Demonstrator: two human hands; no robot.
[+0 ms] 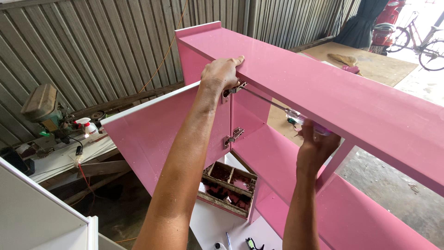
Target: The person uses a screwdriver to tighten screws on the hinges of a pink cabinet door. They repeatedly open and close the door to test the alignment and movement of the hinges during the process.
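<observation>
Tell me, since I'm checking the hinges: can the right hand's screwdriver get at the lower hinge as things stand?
Probably yes. The right hand holds the screwdriver on the upper hinge; the lower hinge sits exposed just below, with nothing across it.

We have one view only, from a camera worn on the head, looking down and forward along both forearms. It sits close: the arms rise from the bottom edge, and the pink cabinet (323, 92) fills the centre and right of the frame. Beyond, the upper left shows a corrugated wall (92, 46); the upper right shows a bicycle (428, 44) outdoors.
</observation>
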